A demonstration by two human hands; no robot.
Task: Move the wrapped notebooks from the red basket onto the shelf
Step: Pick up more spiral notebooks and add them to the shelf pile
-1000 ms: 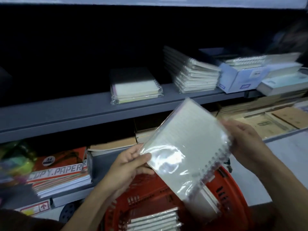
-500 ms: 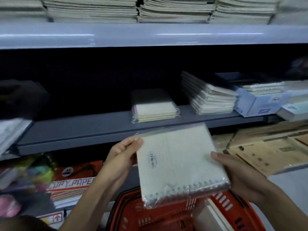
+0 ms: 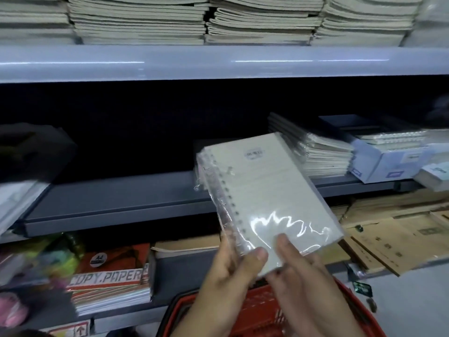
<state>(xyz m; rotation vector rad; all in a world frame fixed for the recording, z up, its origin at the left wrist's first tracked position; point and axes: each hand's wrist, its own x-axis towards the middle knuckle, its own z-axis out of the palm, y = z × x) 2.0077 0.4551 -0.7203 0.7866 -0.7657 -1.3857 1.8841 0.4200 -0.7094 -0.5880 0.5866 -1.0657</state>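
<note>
Plastic-wrapped, one spiral notebook [image 3: 269,195] slants up from a two-hand grip: left hand [image 3: 228,276] and right hand [image 3: 298,276] pinch its near end, above one red basket [image 3: 184,310], before the shelf [image 3: 116,203].

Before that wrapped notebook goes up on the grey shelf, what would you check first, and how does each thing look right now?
1. Hold on the wrapped notebook: ok. The left hand and right hand both grip its near end, thumbs on top.
2. Landing spot: ok. The grey shelf shows bare board left of the notebook.
3. Existing small pile to stack on: cannot tell, the notebook hides that spot.
4. Neighbouring stack of notebooks: ok, it sits apart to the right.
5. Headroom: ok, a wide dark gap lies under the upper shelf.
6. Red basket: cannot tell how many are left, the hands cover it.
</note>
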